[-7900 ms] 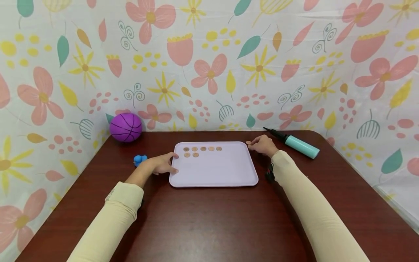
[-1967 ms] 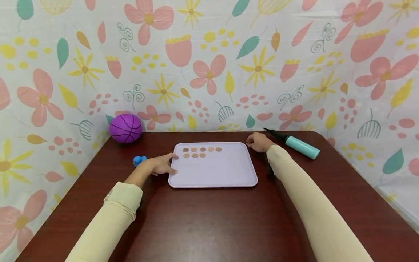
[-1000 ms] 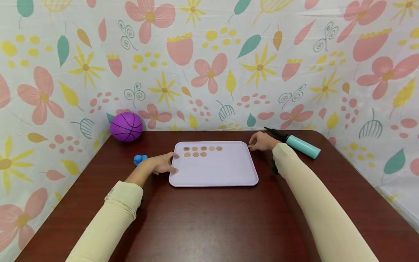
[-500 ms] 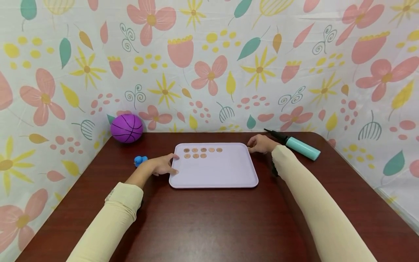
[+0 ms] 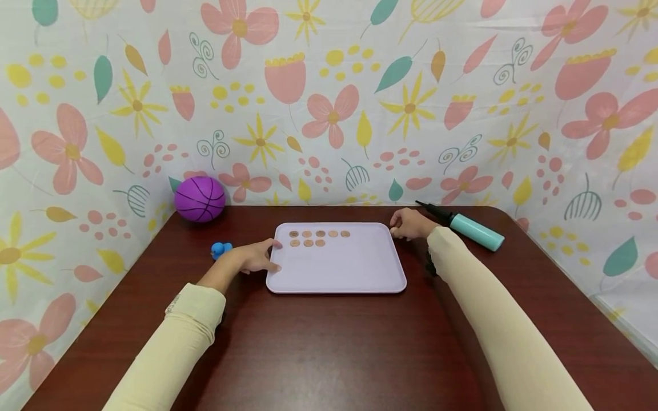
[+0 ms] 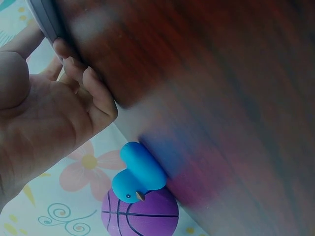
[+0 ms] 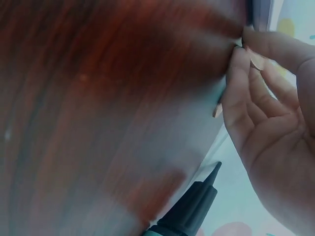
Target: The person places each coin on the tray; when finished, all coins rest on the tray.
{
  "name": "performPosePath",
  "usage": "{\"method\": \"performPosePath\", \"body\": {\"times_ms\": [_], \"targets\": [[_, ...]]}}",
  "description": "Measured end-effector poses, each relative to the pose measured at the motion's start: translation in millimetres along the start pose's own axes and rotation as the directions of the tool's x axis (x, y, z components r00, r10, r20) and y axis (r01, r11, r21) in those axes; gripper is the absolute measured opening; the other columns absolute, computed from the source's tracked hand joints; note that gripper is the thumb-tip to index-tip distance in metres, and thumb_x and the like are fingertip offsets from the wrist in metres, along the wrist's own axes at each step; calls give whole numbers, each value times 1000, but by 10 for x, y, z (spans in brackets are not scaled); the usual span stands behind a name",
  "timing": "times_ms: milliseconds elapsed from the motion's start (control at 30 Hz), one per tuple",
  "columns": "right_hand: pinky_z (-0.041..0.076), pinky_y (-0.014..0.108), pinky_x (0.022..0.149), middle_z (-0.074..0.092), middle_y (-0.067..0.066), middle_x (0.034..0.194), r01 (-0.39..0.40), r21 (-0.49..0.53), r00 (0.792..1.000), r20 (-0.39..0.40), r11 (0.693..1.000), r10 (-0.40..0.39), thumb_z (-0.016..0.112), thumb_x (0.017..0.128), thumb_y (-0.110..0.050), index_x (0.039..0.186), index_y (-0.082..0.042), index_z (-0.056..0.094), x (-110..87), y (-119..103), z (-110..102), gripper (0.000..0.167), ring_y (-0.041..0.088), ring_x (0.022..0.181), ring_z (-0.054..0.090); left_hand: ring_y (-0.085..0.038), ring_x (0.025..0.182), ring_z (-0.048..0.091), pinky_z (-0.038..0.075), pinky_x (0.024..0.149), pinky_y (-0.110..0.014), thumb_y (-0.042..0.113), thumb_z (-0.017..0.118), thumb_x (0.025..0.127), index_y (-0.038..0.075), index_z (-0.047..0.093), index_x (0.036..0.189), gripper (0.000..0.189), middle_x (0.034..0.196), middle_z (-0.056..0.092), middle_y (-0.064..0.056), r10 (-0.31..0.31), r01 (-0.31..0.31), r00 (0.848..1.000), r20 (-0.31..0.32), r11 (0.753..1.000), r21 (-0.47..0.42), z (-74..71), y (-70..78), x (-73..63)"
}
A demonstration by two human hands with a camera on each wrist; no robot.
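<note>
A pale lilac tray [image 5: 341, 274] lies on the table with several copper coins in its upper left part, a longer upper row [image 5: 307, 234] and a lower row of three [image 5: 308, 243]. At the tray's left edge my left hand [image 5: 256, 257] grips the rim, thumb over it and the other fingers curled by its side. Just outside the upper right corner, my right hand [image 5: 411, 224] is down at the table with bent fingers. A coin [image 7: 255, 65] shows between its fingers in the right wrist view; another coin [image 7: 217, 110] sits beside them, partly hidden.
A blue toy duck [image 5: 220, 250] stands left of the tray, and a purple basketball [image 5: 200, 199] sits behind it at the back left. A turquoise hand pump [image 5: 477, 232] lies right of my right hand. A flowered cloth [image 5: 329, 142] hangs behind the dark table [image 5: 334, 354].
The lower row has grown from two coins to three since the oldest frame. My right hand stays by the tray's upper right corner, its fingers shifting slightly. My left hand has not moved.
</note>
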State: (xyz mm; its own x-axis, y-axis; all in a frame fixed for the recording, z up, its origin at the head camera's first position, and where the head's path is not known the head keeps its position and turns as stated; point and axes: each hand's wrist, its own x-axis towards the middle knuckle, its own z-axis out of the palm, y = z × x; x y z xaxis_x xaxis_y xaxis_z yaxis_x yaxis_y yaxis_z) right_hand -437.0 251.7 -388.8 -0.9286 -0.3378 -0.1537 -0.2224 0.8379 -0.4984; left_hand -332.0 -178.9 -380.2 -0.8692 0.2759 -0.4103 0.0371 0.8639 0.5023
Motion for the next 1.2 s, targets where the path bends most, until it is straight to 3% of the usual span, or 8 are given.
{"method": "performPosePath", "body": {"times_ms": [133, 333, 467, 667, 1200], "targets": [[57, 32, 63, 66, 14, 92, -3, -28, 1000, 14, 1000, 4, 71, 89, -12, 105, 5, 65, -32, -28, -37, 24, 21, 74, 64, -26, 102, 52, 48, 68, -38, 33, 69, 94, 16, 32, 149, 69, 121, 54, -13, -2, 2, 1000, 6, 1000, -6, -20, 6, 0], [58, 34, 65, 68, 15, 92, -5, -81, 1000, 27, 997, 7, 71, 89, -14, 105, 5, 68, -42, -30, -67, 25, 22, 72, 66, -25, 90, 53, 46, 65, -35, 34, 69, 93, 17, 33, 149, 69, 120, 51, -13, 2, -2, 1000, 2, 1000, 4, -19, 0, 18], [55, 37, 70, 69, 12, 91, 40, -166, 998, -31, 985, -46, 71, 89, -18, 100, 1, 72, -54, -3, -68, 23, 21, 75, 64, -24, 88, 53, 46, 65, -35, 35, 69, 93, 18, 32, 149, 69, 118, 53, -13, 0, 0, 1000, -2, 1000, 12, -20, 2, 24], [52, 38, 72, 71, 7, 87, 104, -76, 978, -174, 992, -115, 76, 86, -21, 95, -2, 75, -99, -50, -39, 21, 21, 78, 63, -24, 85, 52, 45, 62, -33, 36, 69, 93, 18, 33, 149, 69, 119, 52, -13, 1, -1, 1000, 2, 1000, 10, -10, -5, 8], [50, 32, 71, 70, 2, 89, 242, 1, 965, -99, 970, -241, 77, 85, -20, 95, -9, 74, -25, -722, 267, 15, 18, 83, 62, -25, 91, 52, 46, 64, -34, 36, 69, 93, 18, 32, 150, 69, 121, 51, -13, -1, 1, 1000, 5, 1000, 11, -9, -10, 8]]}}
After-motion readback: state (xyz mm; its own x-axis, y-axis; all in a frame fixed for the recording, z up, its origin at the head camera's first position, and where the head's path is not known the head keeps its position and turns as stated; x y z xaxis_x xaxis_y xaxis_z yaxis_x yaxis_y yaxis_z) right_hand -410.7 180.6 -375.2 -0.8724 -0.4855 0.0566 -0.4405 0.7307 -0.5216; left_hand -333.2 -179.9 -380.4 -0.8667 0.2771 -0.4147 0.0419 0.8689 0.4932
